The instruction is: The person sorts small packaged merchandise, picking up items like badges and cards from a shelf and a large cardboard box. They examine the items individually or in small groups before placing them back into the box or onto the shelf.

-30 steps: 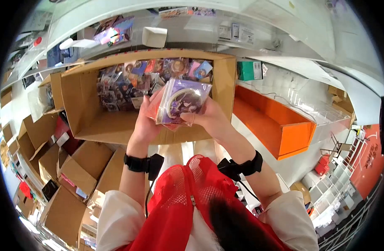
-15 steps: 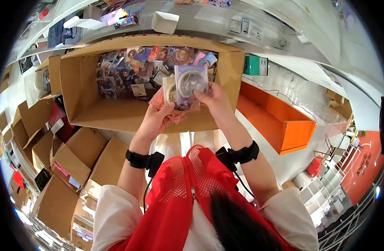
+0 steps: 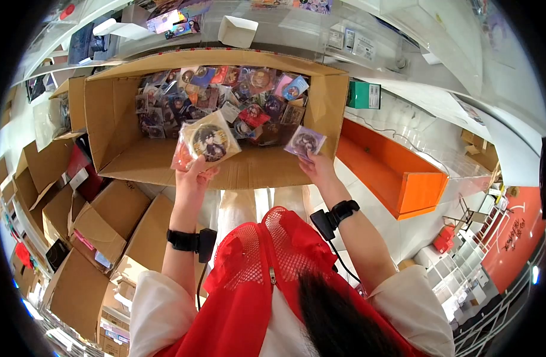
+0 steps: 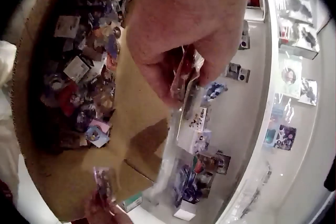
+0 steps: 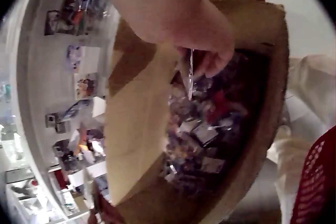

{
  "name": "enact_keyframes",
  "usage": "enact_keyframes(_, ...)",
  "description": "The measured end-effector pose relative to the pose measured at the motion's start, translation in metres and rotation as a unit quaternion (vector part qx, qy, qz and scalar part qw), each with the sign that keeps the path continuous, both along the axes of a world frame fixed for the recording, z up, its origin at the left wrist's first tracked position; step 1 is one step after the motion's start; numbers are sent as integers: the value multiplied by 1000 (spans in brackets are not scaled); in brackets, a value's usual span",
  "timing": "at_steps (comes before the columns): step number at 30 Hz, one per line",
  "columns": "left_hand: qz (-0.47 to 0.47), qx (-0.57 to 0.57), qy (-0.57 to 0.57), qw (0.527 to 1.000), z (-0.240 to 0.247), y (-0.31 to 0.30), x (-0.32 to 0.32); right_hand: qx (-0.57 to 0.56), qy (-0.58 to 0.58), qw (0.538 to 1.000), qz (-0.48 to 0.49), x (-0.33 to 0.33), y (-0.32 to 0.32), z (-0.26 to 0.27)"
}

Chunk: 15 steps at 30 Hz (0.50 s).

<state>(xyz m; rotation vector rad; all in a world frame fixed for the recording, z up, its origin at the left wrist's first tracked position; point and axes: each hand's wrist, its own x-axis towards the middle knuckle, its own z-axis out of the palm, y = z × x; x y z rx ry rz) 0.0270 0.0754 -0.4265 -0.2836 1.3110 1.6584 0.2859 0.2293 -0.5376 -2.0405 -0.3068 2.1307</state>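
Observation:
My left hand pinches a few clear plastic packets, the top one a yellowish packet with a round badge facing up. My right hand grips one purple packet with a round badge by its lower edge. Both hands are over the near side of a large cardboard box, spread apart. Inside the box lies a jumble of bagged badges and cards, mostly toward the far side. In the left wrist view the packets appear edge-on between thumb and fingers.
An orange bin stands right of the box, with a green box behind it. Beyond the far wall runs a white shelf holding a small white tray. Several open cartons crowd the left.
My hands were together on one stack and have moved apart. The purple packet has come off the stack into my right hand, while my left hand keeps the others, moving left.

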Motion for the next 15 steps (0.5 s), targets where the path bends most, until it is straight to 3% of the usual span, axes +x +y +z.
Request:
enact_keyframes(4, 20, -43, 9, 999, -10, -25, 0, 8, -99, 993, 59, 37, -16, -19)
enact_keyframes(7, 5, -74, 15, 997, -11, -34, 2, -13, -181, 982, 49, 43, -22, -25)
enact_keyframes(15, -22, -49, -2, 999, -20, -23, 19, 25, 47, 993, 110, 13, 1, -18)
